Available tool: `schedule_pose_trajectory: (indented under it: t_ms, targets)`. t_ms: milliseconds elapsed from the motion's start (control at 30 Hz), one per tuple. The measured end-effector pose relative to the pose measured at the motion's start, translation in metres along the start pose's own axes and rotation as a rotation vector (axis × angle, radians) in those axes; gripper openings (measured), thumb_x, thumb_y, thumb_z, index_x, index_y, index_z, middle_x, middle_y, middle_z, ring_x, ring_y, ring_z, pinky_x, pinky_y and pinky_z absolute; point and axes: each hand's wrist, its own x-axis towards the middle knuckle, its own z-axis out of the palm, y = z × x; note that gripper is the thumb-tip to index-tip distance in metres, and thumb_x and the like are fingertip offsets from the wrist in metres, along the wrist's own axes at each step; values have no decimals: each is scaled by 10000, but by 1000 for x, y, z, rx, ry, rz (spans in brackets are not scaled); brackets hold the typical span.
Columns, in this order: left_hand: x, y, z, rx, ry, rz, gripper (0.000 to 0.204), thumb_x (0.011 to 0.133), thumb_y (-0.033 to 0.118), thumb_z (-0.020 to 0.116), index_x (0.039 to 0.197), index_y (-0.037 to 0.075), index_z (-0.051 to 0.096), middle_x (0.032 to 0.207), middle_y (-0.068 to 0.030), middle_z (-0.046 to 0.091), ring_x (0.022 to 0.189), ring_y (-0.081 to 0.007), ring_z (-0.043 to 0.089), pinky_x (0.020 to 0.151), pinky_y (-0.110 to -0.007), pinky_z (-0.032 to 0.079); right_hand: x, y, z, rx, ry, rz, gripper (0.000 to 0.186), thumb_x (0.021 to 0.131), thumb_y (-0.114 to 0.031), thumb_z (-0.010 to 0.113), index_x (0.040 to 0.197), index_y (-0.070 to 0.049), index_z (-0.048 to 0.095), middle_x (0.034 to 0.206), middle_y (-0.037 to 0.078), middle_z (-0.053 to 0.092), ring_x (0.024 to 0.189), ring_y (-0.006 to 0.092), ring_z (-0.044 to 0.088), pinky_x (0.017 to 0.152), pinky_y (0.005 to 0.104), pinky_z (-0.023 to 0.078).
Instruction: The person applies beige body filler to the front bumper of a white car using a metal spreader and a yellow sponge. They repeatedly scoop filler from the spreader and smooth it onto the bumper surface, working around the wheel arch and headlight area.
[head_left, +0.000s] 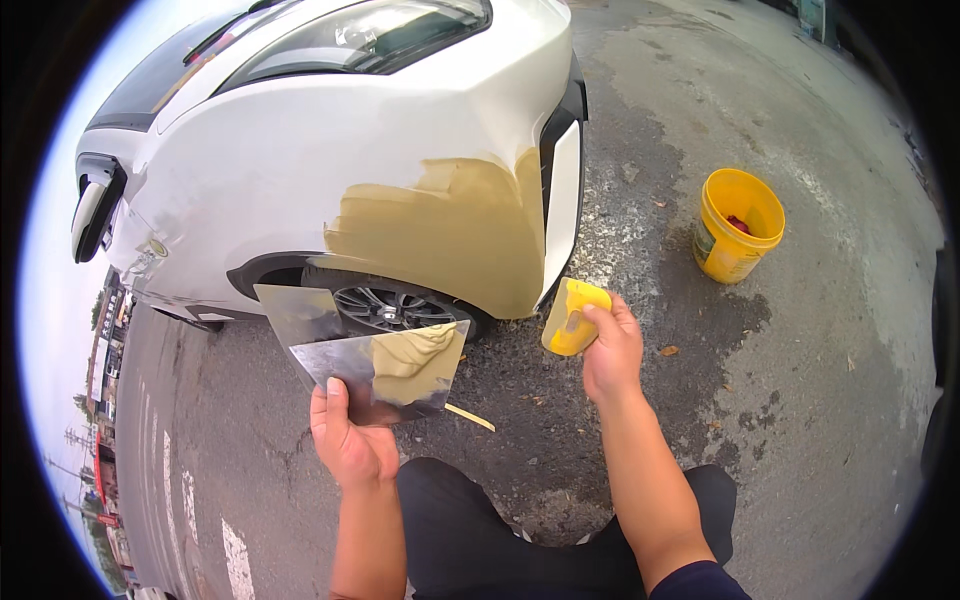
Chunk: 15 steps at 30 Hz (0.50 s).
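Note:
My left hand (350, 440) grips a thin metal mixing plate (330, 360) by its lower edge, thumb on top. A thick mound of tan body filler (412, 362) lies on its right half. Behind it shows a second grey sheet (300, 308); whether my hand holds that too is hard to tell. In my right hand (612, 350) is a yellow plastic spreader (575, 318), pinched by the thumb and fingers, with a grey smear on its face. Ahead stands a white car (270, 150). A broad coat of tan filler (440, 225) covers its front fender above the wheel (395, 308).
A yellow bucket (715, 245) with something red inside stands on the wet asphalt (680, 400) at the right. A thin yellow strip (470, 418) shows beside the plate's lower corner. My knees (460, 520) are bent below; the black-and-white bumper edge (565, 200) juts out beyond the fender.

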Motion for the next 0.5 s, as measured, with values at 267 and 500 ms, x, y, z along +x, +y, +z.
schedule_pose_trajectory:
  t_ms: [267, 500]
  targets:
    - [15, -7, 3, -87, -68, 133, 167, 1035, 104, 557, 1150, -1, 618, 1147, -96, 686, 1031, -179, 660, 947, -360, 530, -91, -12, 97, -1022, -404, -1189, 456, 747, 28, 708, 1173, -135, 733, 1087, 107, 635, 990, 322, 591, 889, 414, 516]
    - [19, -6, -8, -84, -60, 164, 182, 1032, 73, 531, 1154, -37, 610, 1145, -116, 675, 1037, -198, 645, 968, -355, 508, -114, 33, 131, -1157, -388, -1179, 468, 701, 29, 714, 1141, -128, 741, 1132, 111, 634, 1006, 332, 591, 876, 424, 505]
